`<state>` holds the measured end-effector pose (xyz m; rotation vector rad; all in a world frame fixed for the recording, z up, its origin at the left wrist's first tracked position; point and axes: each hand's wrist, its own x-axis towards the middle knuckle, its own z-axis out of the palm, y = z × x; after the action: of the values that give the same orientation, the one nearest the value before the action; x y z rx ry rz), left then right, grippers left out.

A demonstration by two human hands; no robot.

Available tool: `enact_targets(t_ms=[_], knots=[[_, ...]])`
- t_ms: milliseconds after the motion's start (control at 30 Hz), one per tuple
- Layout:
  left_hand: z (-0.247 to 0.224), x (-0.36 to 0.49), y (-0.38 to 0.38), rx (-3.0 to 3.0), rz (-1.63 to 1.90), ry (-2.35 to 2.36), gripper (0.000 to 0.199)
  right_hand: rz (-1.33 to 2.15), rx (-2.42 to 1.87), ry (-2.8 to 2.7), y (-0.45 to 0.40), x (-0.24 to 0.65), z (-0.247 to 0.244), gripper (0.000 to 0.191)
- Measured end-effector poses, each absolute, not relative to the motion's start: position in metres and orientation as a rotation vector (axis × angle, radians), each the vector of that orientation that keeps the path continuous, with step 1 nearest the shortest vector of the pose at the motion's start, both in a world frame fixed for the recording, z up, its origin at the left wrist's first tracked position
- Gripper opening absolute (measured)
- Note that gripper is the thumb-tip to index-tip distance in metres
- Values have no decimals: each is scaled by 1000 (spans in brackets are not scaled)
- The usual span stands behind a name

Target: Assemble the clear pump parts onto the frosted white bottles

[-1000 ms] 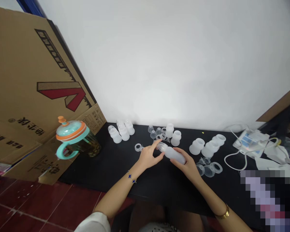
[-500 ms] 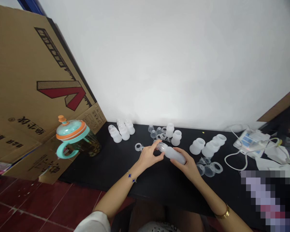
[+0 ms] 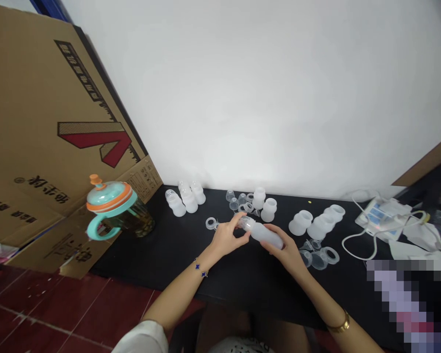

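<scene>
Head: held bottle [image 3: 267, 236], lettered carton [image 3: 33, 108]

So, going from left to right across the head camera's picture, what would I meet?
Turquoise-and-orange lidded jug → three white bottles with clear domed tops → left hand at the clear top of a frosted white bottle → right hand around its body → three open, waisted white bottles → white boxy device with blue patches.

Frosted white bottle [image 3: 266, 235] with a clear, see-through top [image 3: 247, 224] fitted at its narrower end, tilted well over on its side above the black tabletop [image 3: 191, 255], top toward the left, rounded base toward the right
</scene>
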<state>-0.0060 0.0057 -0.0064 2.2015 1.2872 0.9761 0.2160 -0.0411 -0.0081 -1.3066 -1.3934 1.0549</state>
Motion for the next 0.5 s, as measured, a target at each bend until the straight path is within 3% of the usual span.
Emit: enact_targets(t_ms=[233, 367, 500], knots=[[-3, -4, 3, 2226, 1069, 1168, 68, 1606, -1122, -926, -39, 216, -2, 42], [-2, -4, 5, 2155, 1039, 1189, 79, 1466, -1194, -1030, -39, 216, -3, 44], [-4, -4, 6, 2162, 1019, 1316, 65, 1232, -1280, -1199, -38, 217, -7, 50]])
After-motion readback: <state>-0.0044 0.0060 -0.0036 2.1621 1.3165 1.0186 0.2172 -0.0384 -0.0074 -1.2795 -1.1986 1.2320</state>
